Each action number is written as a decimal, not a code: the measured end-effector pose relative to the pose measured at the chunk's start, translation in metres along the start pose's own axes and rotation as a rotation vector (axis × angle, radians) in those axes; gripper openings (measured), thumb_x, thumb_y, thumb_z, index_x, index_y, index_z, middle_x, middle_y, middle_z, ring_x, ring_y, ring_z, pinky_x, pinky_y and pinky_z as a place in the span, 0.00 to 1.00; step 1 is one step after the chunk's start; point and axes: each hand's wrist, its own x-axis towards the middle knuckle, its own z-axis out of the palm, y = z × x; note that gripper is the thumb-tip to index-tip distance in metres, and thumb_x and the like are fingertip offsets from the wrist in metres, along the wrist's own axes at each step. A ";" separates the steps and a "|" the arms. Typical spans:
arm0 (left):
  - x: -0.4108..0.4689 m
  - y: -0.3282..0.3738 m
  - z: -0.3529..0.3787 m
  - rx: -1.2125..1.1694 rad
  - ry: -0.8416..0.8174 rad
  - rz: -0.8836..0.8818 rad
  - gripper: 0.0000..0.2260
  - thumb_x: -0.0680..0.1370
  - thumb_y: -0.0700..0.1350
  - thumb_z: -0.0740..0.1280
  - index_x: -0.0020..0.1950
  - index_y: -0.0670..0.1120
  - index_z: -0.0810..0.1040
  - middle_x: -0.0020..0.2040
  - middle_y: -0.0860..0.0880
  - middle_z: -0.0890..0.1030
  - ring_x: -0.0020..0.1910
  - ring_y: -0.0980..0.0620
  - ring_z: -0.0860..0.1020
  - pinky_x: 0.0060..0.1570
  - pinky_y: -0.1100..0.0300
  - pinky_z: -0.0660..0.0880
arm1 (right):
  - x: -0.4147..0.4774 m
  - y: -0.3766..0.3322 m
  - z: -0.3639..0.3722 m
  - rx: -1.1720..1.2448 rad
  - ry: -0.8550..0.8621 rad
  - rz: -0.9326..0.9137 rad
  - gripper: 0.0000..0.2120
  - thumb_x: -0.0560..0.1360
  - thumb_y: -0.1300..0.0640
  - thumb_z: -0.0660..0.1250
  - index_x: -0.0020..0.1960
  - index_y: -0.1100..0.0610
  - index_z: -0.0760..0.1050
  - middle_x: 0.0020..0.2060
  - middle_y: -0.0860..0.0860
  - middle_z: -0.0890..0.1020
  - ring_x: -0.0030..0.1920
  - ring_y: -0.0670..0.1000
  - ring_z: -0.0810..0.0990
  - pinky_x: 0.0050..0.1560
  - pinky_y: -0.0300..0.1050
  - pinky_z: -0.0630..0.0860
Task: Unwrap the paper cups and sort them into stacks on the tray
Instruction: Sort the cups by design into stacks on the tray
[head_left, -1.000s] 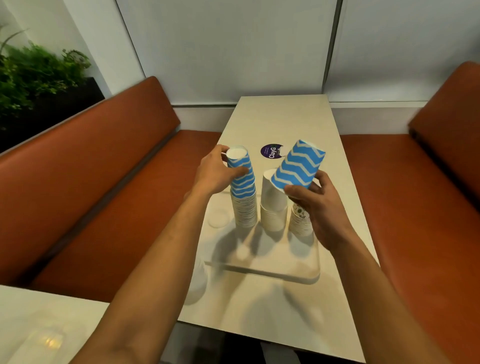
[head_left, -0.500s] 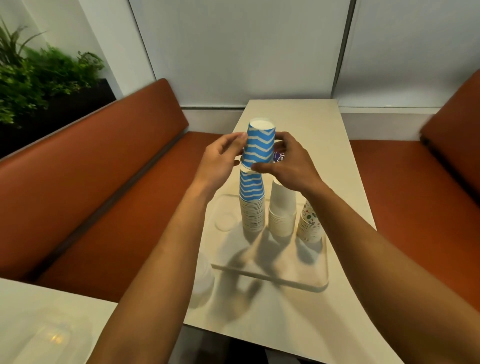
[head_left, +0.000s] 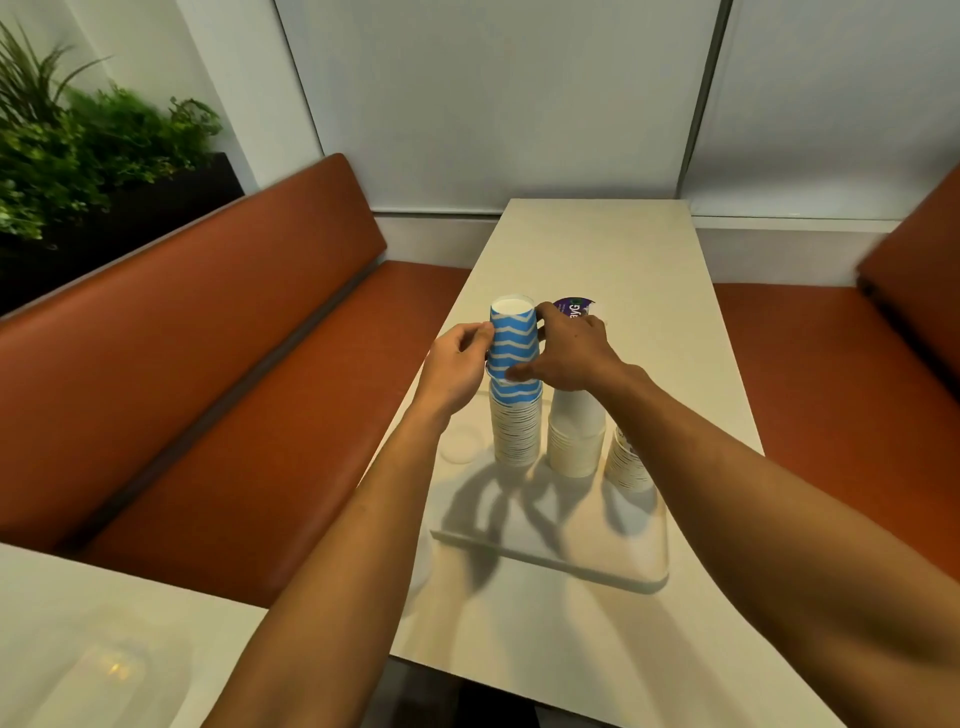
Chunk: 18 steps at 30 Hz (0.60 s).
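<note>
Three upside-down stacks of paper cups stand along the far side of a pale tray (head_left: 550, 556). The left stack (head_left: 515, 434) has blue zigzag cups, and a blue zigzag cup (head_left: 513, 343) sits on top of it, slightly tilted. My left hand (head_left: 457, 364) touches that cup from the left. My right hand (head_left: 569, 353) grips it from the right and front. A plain white stack (head_left: 575, 439) stands in the middle, and a printed stack (head_left: 626, 465) on the right is partly hidden by my right forearm.
The tray lies on a long cream table (head_left: 597, 249) between two orange benches (head_left: 208, 364). A round purple sticker (head_left: 571, 306) is on the table behind my right hand. A clear round lid (head_left: 460, 441) lies at the tray's left. Another table corner (head_left: 78, 649) is at bottom left.
My right hand carried the blue zigzag cup from the right over to the left stack and lowered it onto the top. My left hand stayed at the stack.
</note>
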 end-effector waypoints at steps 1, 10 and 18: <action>-0.001 -0.001 0.001 0.006 -0.007 -0.010 0.15 0.85 0.53 0.63 0.65 0.45 0.80 0.59 0.49 0.84 0.58 0.50 0.83 0.63 0.47 0.80 | 0.000 0.000 0.000 -0.015 -0.010 0.000 0.38 0.74 0.41 0.76 0.76 0.54 0.64 0.70 0.51 0.78 0.69 0.57 0.76 0.75 0.58 0.60; -0.011 0.004 -0.009 -0.014 0.073 -0.003 0.08 0.84 0.52 0.65 0.59 0.52 0.78 0.57 0.51 0.83 0.57 0.52 0.82 0.58 0.54 0.78 | -0.011 0.002 -0.005 0.016 0.017 0.033 0.44 0.70 0.39 0.78 0.78 0.53 0.61 0.71 0.54 0.76 0.72 0.57 0.74 0.79 0.58 0.54; -0.062 0.033 -0.049 -0.136 0.171 0.126 0.07 0.84 0.51 0.66 0.60 0.53 0.80 0.56 0.51 0.85 0.55 0.54 0.83 0.57 0.57 0.80 | -0.071 -0.029 -0.025 0.370 0.334 -0.151 0.34 0.73 0.43 0.77 0.73 0.51 0.68 0.65 0.50 0.78 0.64 0.51 0.76 0.66 0.52 0.76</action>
